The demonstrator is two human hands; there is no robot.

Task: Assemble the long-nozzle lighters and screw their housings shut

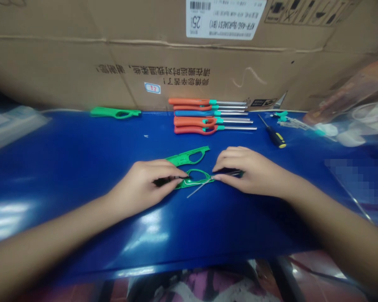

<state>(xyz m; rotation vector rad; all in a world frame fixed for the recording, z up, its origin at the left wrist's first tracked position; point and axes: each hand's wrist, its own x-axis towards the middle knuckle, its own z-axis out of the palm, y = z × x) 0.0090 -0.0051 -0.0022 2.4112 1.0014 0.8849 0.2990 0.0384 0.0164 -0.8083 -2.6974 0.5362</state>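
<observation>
On the blue table lies a green lighter shell half with a thin metal tube and wire inside. My left hand pinches its left end, fingers closed around a dark part. My right hand is closed on the right end, where the metal tube sticks out. A second green shell half lies just behind, untouched.
A row of several finished orange and blue long-nosed lighters lies at the back. Another green shell sits back left. A black-and-yellow screwdriver lies to the right. A big cardboard box walls the far edge; plastic bags right.
</observation>
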